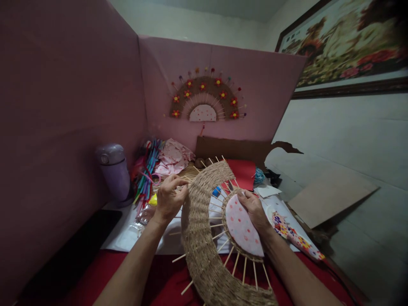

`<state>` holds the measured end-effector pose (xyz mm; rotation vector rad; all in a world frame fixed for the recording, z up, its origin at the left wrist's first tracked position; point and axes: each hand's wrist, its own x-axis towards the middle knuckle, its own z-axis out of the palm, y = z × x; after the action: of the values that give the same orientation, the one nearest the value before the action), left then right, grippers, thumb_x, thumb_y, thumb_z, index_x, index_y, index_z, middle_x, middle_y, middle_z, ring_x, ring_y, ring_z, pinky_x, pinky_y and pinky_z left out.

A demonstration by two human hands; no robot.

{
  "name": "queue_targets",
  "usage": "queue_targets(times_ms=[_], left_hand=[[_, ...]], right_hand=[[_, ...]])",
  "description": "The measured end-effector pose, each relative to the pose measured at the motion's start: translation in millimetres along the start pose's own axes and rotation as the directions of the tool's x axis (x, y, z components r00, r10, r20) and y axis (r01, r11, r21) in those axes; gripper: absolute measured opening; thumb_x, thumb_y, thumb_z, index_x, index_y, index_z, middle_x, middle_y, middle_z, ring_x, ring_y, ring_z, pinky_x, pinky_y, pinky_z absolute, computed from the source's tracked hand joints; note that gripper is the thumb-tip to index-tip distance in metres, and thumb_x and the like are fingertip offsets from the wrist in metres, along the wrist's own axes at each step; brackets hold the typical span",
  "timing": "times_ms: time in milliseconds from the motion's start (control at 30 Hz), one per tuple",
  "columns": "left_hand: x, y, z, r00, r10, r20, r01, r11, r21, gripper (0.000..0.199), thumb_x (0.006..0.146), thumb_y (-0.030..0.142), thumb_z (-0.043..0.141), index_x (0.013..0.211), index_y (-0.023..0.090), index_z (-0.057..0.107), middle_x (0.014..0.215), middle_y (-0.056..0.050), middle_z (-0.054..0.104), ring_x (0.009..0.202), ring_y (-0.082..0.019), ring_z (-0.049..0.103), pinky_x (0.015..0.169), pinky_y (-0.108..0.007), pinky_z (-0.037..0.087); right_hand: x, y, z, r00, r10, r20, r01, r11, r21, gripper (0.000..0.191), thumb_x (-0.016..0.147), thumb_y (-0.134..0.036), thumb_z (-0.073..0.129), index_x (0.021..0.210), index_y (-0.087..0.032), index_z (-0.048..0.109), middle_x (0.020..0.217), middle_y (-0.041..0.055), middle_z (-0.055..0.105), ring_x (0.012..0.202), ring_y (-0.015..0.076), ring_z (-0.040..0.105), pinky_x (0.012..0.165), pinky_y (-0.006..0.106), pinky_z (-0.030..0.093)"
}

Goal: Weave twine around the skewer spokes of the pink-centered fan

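A half-ring fan woven from brown twine is held tilted in front of me, with thin wooden sticks radiating through it. At its centre is a half-round piece covered in white cloth with red dots, edged with twine. My right hand grips this centre piece, thumb on the cloth face and fingers hidden behind. My left hand is closed at the fan's upper left outer edge, fingertips pinched where a stick sticks out. The exact stick end is hidden by the fingers.
A finished fan with red flowers hangs on the pink board. Left are a purple bottle and coloured pipe cleaners. Behind lie dotted cloth, red sheet and cardboard. A flower-decorated glue gun lies right.
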<state>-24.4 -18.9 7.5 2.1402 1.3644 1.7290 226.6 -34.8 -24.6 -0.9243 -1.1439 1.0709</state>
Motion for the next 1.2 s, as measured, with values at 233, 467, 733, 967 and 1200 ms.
queue_targets(times_ms=[233,467,733,967,1200], left_hand=[[0.0,-0.8,0.5,0.999,-0.007,-0.039,0.008,1.000,0.026,0.013,0.077,0.017,0.054,0.068,0.020,0.062,0.072,-0.002,0.056,0.073,-0.015,0.053,0.069,-0.026,0.039],[-1.3,-0.1,0.7,0.998,-0.003,-0.069,0.006,0.999,0.040,0.013,0.078,0.016,0.053,0.070,0.020,0.062,0.073,-0.002,0.057,0.075,-0.016,0.054,0.069,-0.026,0.040],[-0.7,-0.6,0.8,0.993,0.028,-0.119,-0.023,0.999,0.042,0.013,0.078,0.014,0.054,0.077,0.018,0.066,0.074,-0.002,0.061,0.074,-0.015,0.056,0.068,-0.026,0.040],[-0.3,0.6,-0.4,0.990,0.030,-0.134,-0.029,1.000,0.009,0.012,0.080,0.018,0.055,0.078,0.017,0.068,0.072,-0.002,0.060,0.071,-0.015,0.055,0.066,-0.026,0.040],[1.4,-0.5,0.7,0.989,-0.054,-0.139,0.036,0.991,-0.131,0.012,0.078,0.021,0.057,0.074,0.017,0.067,0.072,-0.002,0.061,0.070,-0.014,0.055,0.062,-0.025,0.039]], right_hand=[[-4.0,-5.9,3.2,1.000,0.000,-0.018,0.000,1.000,-0.007,0.028,0.070,-0.046,0.069,0.068,-0.021,0.055,0.057,-0.0026,0.051,0.051,0.0115,0.042,0.047,0.024,0.036],[-3.9,-4.8,2.4,1.000,0.015,-0.002,-0.015,1.000,0.021,0.027,0.071,-0.044,0.068,0.069,-0.021,0.055,0.058,-0.0027,0.053,0.051,0.0112,0.044,0.048,0.023,0.036],[-1.2,0.7,-2.3,1.000,0.012,-0.001,-0.012,1.000,0.018,0.030,0.071,-0.045,0.069,0.071,-0.019,0.054,0.060,-0.0026,0.053,0.053,0.0105,0.045,0.050,0.022,0.037],[-2.4,-3.0,-0.2,1.000,0.007,-0.012,-0.007,1.000,0.008,0.034,0.069,-0.047,0.070,0.066,-0.019,0.050,0.056,-0.0049,0.047,0.048,0.0086,0.040,0.048,0.022,0.034],[-3.9,-4.5,2.2,0.999,0.036,0.000,-0.036,0.996,0.077,0.033,0.068,-0.046,0.071,0.069,-0.020,0.051,0.057,-0.0040,0.050,0.049,0.0091,0.043,0.047,0.021,0.035]])
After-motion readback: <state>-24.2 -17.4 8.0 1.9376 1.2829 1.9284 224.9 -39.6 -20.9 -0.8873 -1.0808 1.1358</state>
